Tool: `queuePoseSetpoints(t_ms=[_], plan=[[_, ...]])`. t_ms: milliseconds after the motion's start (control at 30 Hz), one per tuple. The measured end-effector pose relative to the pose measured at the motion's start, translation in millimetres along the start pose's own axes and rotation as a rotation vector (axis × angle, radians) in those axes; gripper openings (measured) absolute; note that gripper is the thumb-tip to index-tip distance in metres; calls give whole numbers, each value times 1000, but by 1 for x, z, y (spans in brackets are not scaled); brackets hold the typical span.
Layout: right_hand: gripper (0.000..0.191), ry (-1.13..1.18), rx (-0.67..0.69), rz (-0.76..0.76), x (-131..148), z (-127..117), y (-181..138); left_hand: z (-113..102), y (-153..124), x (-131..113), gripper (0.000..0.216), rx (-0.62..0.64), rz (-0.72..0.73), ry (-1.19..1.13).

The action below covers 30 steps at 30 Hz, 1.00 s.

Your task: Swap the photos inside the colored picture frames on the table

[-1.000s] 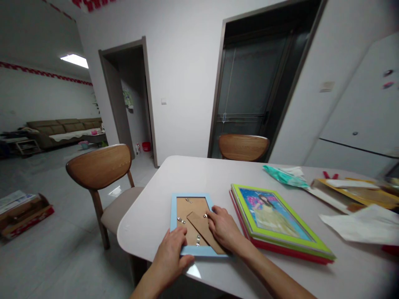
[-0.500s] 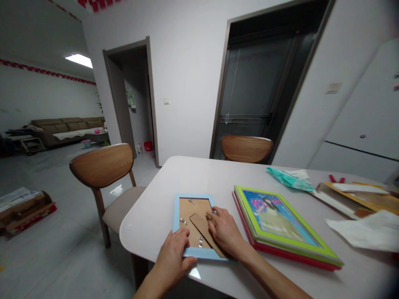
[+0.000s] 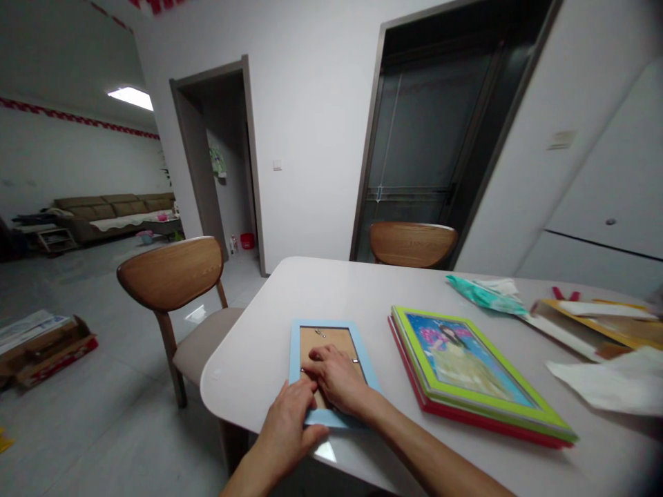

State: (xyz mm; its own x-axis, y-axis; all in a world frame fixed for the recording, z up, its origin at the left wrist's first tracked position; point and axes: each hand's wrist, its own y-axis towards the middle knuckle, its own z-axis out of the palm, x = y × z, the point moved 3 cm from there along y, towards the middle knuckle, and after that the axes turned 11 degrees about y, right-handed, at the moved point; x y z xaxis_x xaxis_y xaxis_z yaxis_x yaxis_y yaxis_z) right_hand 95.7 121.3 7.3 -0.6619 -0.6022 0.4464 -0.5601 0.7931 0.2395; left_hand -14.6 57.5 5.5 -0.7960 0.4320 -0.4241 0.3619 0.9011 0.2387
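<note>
A light-blue picture frame (image 3: 294, 352) lies face down near the table's front edge, its brown backing board (image 3: 339, 337) showing. My left hand (image 3: 293, 414) grips the lower left corner, thumb along the near edge. Over the middle of the board is my right hand (image 3: 336, 379), its fingers bent and pressed together at the left side, by a clip that they mostly cover. One metal clip (image 3: 355, 359) shows at the right side, and a small metal hanger (image 3: 321, 333) sits near the top. My right hand and wrist hide the stand and the lower part of the board.
Right of the frame, a green picture frame (image 3: 466, 366) with a picture of a figure in a dress lies on a red one (image 3: 497, 431). Farther right are a teal packet (image 3: 487, 295), an opened yellow envelope (image 3: 616, 324) and white paper (image 3: 616, 383). Wooden chairs (image 3: 173, 276) stand around the table.
My right hand has moved left across the backing, from its right side to the left clip. The right clip now shows. My left hand stays at the corner.
</note>
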Motion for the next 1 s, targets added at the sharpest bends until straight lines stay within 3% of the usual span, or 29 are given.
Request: queuePoseSetpoints(t_ms=[100, 333, 633, 800, 1000], plan=[[22, 64, -42, 30, -3, -2, 1, 1, 0, 1, 46, 2, -12, -10], [27, 147, -196, 287, -41, -8, 32, 7, -3, 6, 50, -22, -26, -28], [28, 199, -318, 550, -81, 5, 60, 6, -1, 3, 53, -4, -51, -22], [23, 302, -412, 557, -77, -1, 61, 9, 0, 1, 50, -34, -100, -15], [24, 576, -558, 434, -78, -48, 35, -4, -1, 3, 37, -103, -157, -126]])
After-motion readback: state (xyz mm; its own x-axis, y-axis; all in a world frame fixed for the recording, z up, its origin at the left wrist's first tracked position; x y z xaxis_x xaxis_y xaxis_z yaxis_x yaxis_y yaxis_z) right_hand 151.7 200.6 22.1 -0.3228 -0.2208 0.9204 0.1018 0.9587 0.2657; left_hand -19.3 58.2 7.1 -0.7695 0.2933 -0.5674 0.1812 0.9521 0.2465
